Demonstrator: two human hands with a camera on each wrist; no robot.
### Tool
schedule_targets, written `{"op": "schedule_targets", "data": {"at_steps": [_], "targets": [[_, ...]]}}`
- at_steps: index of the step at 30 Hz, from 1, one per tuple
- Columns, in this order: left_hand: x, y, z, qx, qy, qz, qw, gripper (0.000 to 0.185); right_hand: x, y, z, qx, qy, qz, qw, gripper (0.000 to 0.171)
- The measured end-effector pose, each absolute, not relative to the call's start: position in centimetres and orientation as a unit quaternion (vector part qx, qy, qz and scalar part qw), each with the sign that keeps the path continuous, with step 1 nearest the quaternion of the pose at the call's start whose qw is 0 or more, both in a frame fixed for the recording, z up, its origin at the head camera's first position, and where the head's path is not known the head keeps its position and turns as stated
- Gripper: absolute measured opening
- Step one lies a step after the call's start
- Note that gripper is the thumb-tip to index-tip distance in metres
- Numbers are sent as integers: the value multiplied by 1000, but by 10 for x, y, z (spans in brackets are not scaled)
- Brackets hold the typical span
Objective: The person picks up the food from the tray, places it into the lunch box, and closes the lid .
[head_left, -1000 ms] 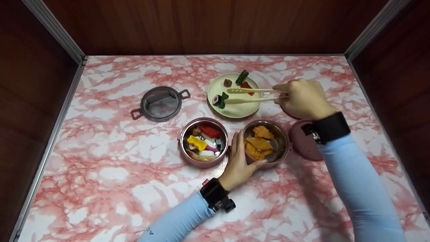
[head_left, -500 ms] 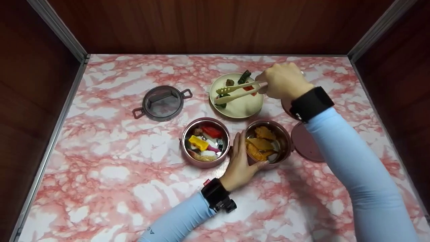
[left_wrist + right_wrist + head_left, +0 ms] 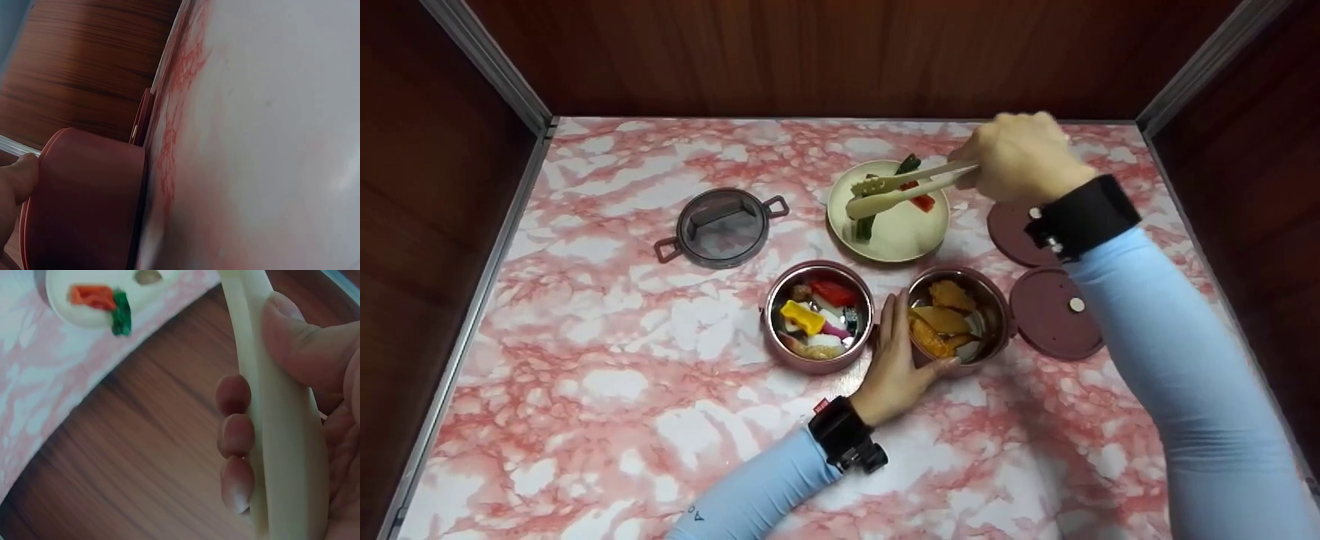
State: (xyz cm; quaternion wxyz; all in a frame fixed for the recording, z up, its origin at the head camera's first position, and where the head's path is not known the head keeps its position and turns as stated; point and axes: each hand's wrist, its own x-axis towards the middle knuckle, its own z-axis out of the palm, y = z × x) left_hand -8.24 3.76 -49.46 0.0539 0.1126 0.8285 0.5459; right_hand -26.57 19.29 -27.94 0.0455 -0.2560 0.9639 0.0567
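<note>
My right hand (image 3: 1020, 154) grips cream tongs (image 3: 915, 187) over the pale yellow plate (image 3: 900, 236). The tong tips cover part of the left side of the plate, where a dark green food piece (image 3: 865, 227) shows beneath them. A red piece (image 3: 922, 201) and another green piece (image 3: 910, 164) lie toward the plate's right and back. In the right wrist view, thumb and fingers wrap the tongs' handle (image 3: 287, 439). My left hand (image 3: 894, 375) holds the pink pot (image 3: 1001, 319) with orange food, fingers along its left wall and thumb (image 3: 22, 174) at the rim.
A second pink pot (image 3: 817, 367) of mixed toy food stands left of my left hand. A lid with grey glass (image 3: 724, 229) lies at the left. Two dark pink round lids (image 3: 1057, 319) lie at the right. Wooden walls (image 3: 840, 60) enclose the table.
My right hand has shifted toward the back, tilting the tongs over the plate's left side. The sushi-like piece there is now hidden by the tips. My left hand stays on the pot.
</note>
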Motion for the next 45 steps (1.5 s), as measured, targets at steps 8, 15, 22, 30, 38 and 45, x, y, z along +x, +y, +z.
{"op": "schedule_targets", "data": {"at_steps": [8, 15, 22, 30, 38, 45], "targets": [[-82, 37, -495, 116, 829, 544, 57, 113, -248, 233, -222, -237, 966, 78, 72, 40], [-82, 37, -493, 110, 829, 544, 63, 115, -222, 263, -190, -255, 950, 134, 120, 35], [-82, 35, -493, 107, 832, 541, 62, 115, -200, 270, -200, -238, 933, 175, 206, 11], [-81, 33, -494, 105, 833, 541, 57, 115, -182, 247, -225, -240, 928, 188, 212, 19], [-82, 33, -493, 104, 829, 546, 64, 114, -168, 217, -242, -284, 923, 208, 158, 19], [-82, 32, -492, 101, 828, 546, 73, 116, -167, 213, -233, -259, 935, 186, 154, 19]]}}
